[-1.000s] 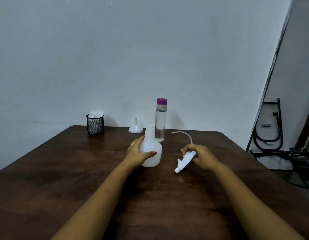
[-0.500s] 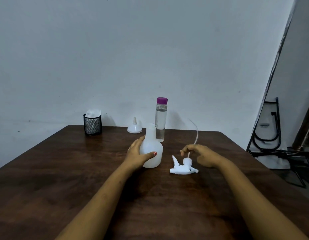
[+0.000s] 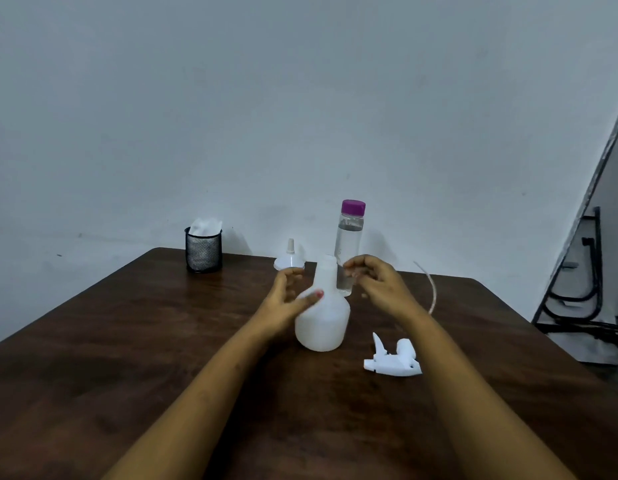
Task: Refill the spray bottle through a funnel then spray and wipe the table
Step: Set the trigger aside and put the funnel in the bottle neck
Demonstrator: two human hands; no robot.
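A white spray bottle [image 3: 323, 317] stands uncapped in the middle of the dark wooden table [image 3: 127, 341]. My left hand [image 3: 285, 301] holds its shoulder, thumb on the front. The trigger spray head [image 3: 392, 360] lies on the table to the bottle's right, its thin tube [image 3: 432, 289] curving up behind my right forearm. My right hand [image 3: 376, 282] is lifted, fingers loosely curled and holding nothing, its fingertips in front of the lower part of a clear water bottle [image 3: 349, 237] with a purple cap. A white funnel [image 3: 289, 261] sits upside down behind the spray bottle.
A black mesh cup [image 3: 203, 252] with a white cloth in it stands at the table's back left, near the wall. A black metal frame [image 3: 577, 299] leans on the floor beyond the table's right edge.
My right hand put the spray head down on the table, let it go and rose forward to the water bottle. My left hand kept its hold on the spray bottle.
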